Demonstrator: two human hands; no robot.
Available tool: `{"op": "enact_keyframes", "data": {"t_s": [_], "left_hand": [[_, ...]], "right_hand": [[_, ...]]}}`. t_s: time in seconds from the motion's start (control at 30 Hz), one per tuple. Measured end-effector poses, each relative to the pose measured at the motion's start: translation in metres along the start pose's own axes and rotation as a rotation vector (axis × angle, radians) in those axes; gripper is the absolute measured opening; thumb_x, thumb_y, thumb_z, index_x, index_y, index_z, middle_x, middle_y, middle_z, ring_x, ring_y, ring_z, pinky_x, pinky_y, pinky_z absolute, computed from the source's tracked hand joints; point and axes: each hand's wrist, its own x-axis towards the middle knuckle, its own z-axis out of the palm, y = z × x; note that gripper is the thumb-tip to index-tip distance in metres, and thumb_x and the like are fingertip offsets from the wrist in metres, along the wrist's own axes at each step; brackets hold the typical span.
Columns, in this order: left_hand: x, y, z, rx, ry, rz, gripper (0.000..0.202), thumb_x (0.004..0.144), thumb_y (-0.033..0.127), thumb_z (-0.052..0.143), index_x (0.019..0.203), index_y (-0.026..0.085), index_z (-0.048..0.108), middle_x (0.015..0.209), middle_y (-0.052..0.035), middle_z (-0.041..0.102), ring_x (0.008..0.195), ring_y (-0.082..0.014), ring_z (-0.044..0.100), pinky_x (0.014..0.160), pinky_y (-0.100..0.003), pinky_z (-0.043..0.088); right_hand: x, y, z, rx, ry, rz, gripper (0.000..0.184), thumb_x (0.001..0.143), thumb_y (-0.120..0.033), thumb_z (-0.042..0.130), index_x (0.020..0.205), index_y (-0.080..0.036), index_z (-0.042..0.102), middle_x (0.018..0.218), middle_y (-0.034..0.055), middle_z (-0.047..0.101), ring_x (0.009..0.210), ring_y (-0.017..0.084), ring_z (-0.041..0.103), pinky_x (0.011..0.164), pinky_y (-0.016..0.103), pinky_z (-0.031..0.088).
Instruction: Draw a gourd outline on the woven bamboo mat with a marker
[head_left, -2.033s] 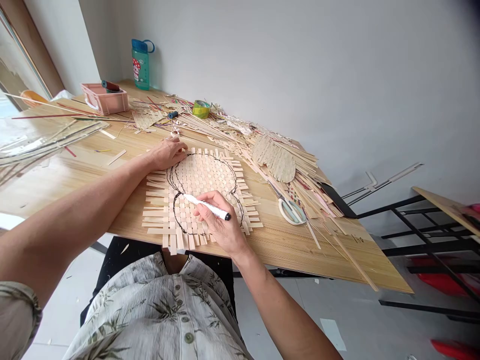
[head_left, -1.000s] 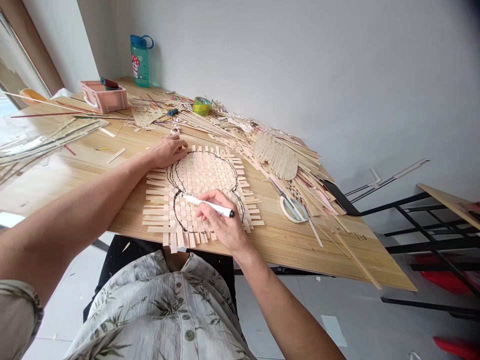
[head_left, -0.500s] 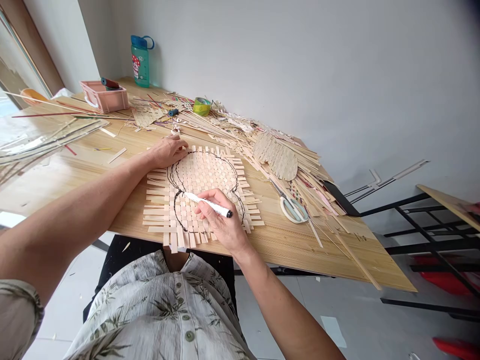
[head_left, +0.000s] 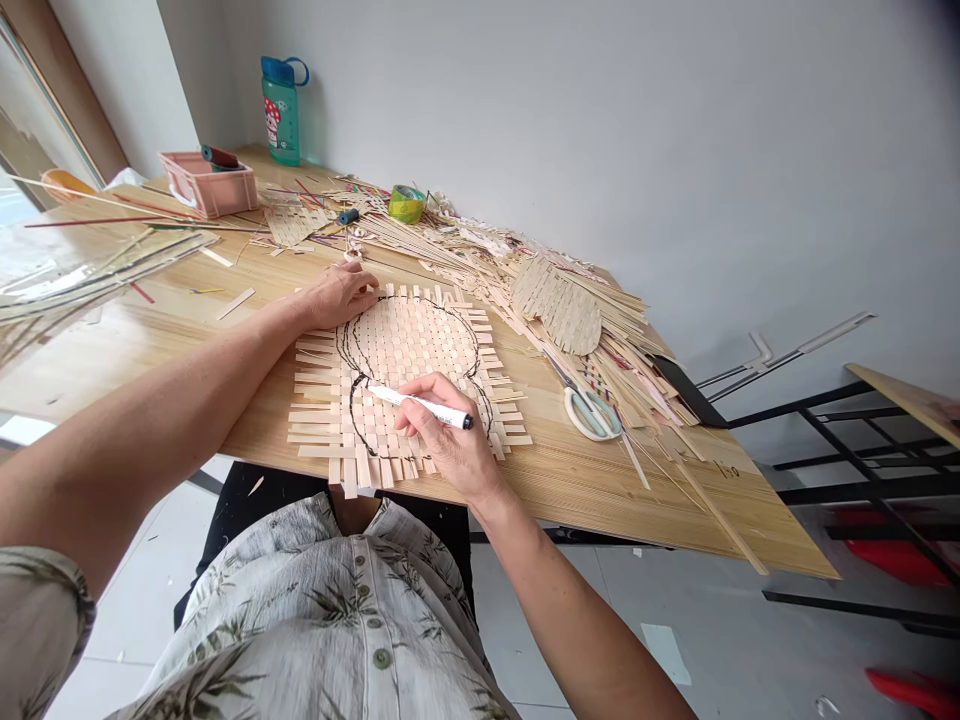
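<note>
And we're live at the pale wooden desk (head_left: 600, 490), where a square mat of woven pale strips (head_left: 420, 375) lies flat near the front edge, loose strip ends sticking out on all sides. The left hand (head_left: 339, 297) is open and pressed on the mat's far left corner, fingers slightly apart, holding nothing. The right hand (head_left: 442, 430) sits on the mat's near right part, fingers closed around a white marker with a black end (head_left: 420, 407). The marker slants left across the weave, its white end just beside a thick black outline (head_left: 412, 302) (looping, double in places, drawn straight onto the strips). Just right of the mat lie scissors with pale handles (head_left: 592, 415), then a heap of loose strips (head_left: 600, 335) with a rounded woven piece (head_left: 556, 312) on top. Farther along the desk, there's a green tape roll (head_left: 406, 205), a pink plastic tray (head_left: 202, 190) and a teal water bottle (head_left: 281, 110).
</note>
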Motion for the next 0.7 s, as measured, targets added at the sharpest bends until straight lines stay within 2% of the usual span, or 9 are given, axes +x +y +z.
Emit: {"op": "enact_keyframes", "data": {"t_s": [0.7], "left_hand": [[-0.0003,0.0001,0.0003,-0.034,0.001,-0.004,0.035,0.104,0.044,0.058,0.123,0.015,0.063,0.123,-0.0106,0.064,0.113,-0.0258,0.063,0.104,-0.049,0.052]], "right_hand": [[-0.0028,-0.0007,-0.0021,0.027,0.009,0.018,0.016,0.095,-0.038,0.064,0.093,-0.022,0.066,0.067,-0.0030,0.066,0.064,0.014,0.062,0.061,0.028,0.048]]}}
